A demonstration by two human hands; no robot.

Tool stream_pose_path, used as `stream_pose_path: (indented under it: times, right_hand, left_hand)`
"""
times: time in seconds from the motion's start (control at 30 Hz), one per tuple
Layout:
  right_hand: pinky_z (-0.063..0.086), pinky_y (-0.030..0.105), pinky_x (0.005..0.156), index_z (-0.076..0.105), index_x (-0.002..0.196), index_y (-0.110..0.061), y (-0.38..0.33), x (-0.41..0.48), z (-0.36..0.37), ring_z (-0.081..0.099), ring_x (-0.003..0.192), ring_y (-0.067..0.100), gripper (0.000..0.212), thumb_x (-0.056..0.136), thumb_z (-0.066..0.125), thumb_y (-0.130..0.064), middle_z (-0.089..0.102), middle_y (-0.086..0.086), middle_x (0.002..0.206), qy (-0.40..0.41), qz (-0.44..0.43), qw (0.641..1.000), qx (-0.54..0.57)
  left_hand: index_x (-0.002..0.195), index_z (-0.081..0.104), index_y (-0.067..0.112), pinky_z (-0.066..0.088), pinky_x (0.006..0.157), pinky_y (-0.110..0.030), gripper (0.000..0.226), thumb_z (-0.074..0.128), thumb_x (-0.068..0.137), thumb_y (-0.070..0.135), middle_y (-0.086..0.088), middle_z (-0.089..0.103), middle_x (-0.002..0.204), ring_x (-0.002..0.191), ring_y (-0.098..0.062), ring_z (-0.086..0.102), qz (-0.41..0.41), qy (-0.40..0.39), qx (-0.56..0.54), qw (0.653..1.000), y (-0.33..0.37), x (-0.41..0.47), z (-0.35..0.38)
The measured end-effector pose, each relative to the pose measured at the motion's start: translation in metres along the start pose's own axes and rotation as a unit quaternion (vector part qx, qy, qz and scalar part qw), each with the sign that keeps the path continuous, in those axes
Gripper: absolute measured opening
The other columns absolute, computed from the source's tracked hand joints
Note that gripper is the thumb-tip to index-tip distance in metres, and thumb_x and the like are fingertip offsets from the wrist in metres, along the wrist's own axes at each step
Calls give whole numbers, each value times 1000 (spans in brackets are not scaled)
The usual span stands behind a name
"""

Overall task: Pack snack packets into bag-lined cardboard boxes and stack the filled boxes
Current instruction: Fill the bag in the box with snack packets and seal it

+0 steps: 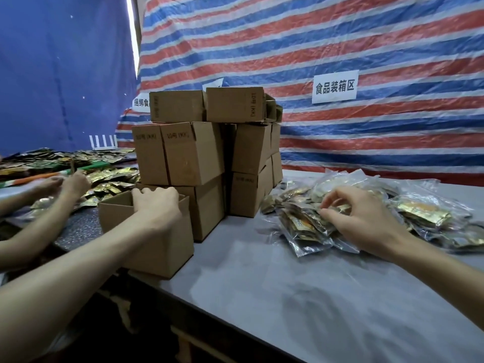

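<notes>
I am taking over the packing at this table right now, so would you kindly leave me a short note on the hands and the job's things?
Left hand grips the far rim of the open box at the left edge of the table.
Right hand curls onto the pile of bagged packets on the right; I cannot tell whether it already pinches one.
Done: closed boxes stand stacked behind the open box.
Left: fill the open box (its inside is hidden), close it and stack it. Many bags remain.
</notes>
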State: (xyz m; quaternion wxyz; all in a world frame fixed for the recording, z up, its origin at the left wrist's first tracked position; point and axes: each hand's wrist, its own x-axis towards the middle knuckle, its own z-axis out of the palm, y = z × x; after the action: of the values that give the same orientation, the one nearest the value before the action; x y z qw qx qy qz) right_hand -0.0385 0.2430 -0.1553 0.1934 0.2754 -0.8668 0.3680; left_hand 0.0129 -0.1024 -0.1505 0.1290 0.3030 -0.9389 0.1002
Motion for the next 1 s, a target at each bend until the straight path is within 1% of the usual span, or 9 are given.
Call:
stream_pose_path:
  times: [0.13, 0.27, 0.37, 0.47, 0.6, 0.7, 0.87, 0.93, 1.0]
  right_hand:
    - [47, 25, 75, 68, 82, -23, 0, -6, -4, 63, 93, 9, 12, 87, 71, -13, 68, -7, 93, 1, 0, 1000, -13]
    - [48, 32, 81, 68, 84, -23, 4, -15, -14, 61, 95, 8, 9, 88, 71, -16, 66, -6, 97, -6, 5, 1000, -25]
    - [46, 26, 77, 65, 85, -27, 11, -22, -24, 60, 97, 6, 10, 90, 70, -20, 65, -8, 99, -8, 4, 999, -34]
    - [49, 34, 84, 64, 91, -24, 19, -29, -36, 61, 99, 11, 5, 93, 68, -28, 65, -7, 100, -2, 4, 999, -41]
    - [51, 31, 82, 63, 101, -27, 35, -39, -54, 62, 98, 7, 14, 95, 63, -40, 65, -10, 102, 25, 15, 999, -24]
    - [52, 35, 88, 62, 114, -30, 49, -46, -66, 60, 106, 9, 24, 95, 62, -44, 64, -10, 114, 39, 45, 998, -16]
    - [45, 39, 101, 61, 131, -28, 70, -54, -82, 53, 125, 16, 43, 91, 71, -40, 59, -3, 135, 49, 111, 989, -90]
    - [46, 42, 104, 62, 128, -31, 76, -56, -86, 53, 126, 19, 37, 92, 70, -37, 59, -1, 136, 29, 142, 985, -91]
    - [47, 38, 95, 67, 119, -32, 81, -58, -87, 56, 117, 16, 23, 96, 66, -34, 64, -1, 130, 16, 157, 982, -99]
  left_hand:
    - [83, 40, 19, 33, 82, -37, 18, 58, 85, 15, 1, 49, 83, 87, -27, 55, 77, -26, -59, 995, 33, -36, -24]
    - [75, 37, 22, 35, 70, -34, 28, 61, 86, 14, 2, 45, 76, 63, -14, 42, 174, -50, -102, 978, 70, -76, -47]
    - [86, 49, 19, 39, 63, -32, 12, 60, 88, 18, 1, 53, 82, 69, -16, 50, 252, -70, -138, 955, 96, -104, -58]
    - [97, 54, 20, 43, 61, -32, 13, 61, 87, 16, -1, 60, 98, 87, -23, 58, 333, -92, -169, 923, 117, -132, -69]
    - [104, 67, 30, 57, 89, -39, 30, 64, 87, 6, 3, 69, 109, 104, -18, 63, 447, -155, -273, 838, 130, -159, -80]
    - [111, 71, 34, 41, 100, -33, 34, 65, 90, 8, 12, 59, 111, 115, -11, 42, 510, -100, -288, 804, 135, -164, -77]
    - [105, 75, 37, 21, 104, -23, 17, 69, 95, 25, 12, 40, 140, 128, 6, 18, 519, -5, -342, 783, 141, -150, -52]
    - [109, 73, 37, 23, 111, -25, 19, 68, 95, 24, 12, 35, 146, 132, 9, 16, 488, 16, -360, 795, 146, -139, -36]
    - [123, 64, 41, 28, 111, -20, 35, 67, 95, 19, 17, 38, 139, 132, 6, 24, 456, 2, -404, 793, 150, -130, -23]
